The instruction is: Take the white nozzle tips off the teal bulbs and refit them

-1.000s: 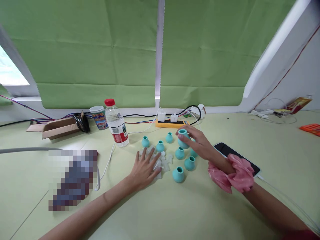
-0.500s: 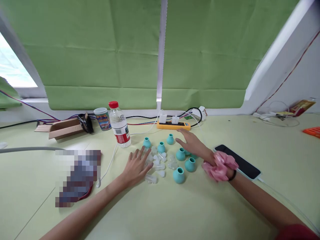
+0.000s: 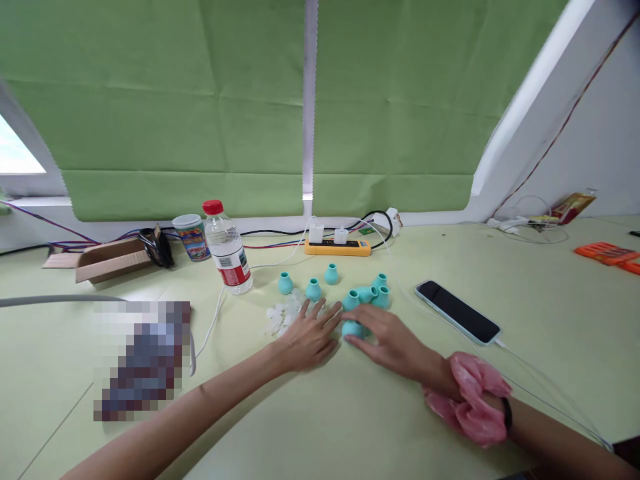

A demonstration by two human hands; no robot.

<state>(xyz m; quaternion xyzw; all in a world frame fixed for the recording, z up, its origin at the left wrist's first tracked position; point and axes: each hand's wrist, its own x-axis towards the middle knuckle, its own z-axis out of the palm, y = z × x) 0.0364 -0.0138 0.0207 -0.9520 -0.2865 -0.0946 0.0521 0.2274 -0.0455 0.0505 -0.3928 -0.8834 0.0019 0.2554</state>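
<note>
My left hand lies with its fingers spread on the table, at the right edge of a heap of small clear plastic pieces, part of which it hides. Thumb and fingers of my right hand curve around a teal bulb-shaped piece with an open neck, partly covered by the fingers. Just beyond that hand, several more teal bulbs sit close together, one tipped on its side. Three others stand upright farther left, among them a teal bulb behind the plastic pieces.
A red-capped bottle, a paper tub and an open cardboard box stand at the back left. Behind the bulbs lies a yellow power strip with chargers. A phone on a cable lies at the right.
My right hand has come back toward me and closed around a teal bulb. My left hand has shifted right across the plastic pieces. Several teal bulbs now sit bunched together.
</note>
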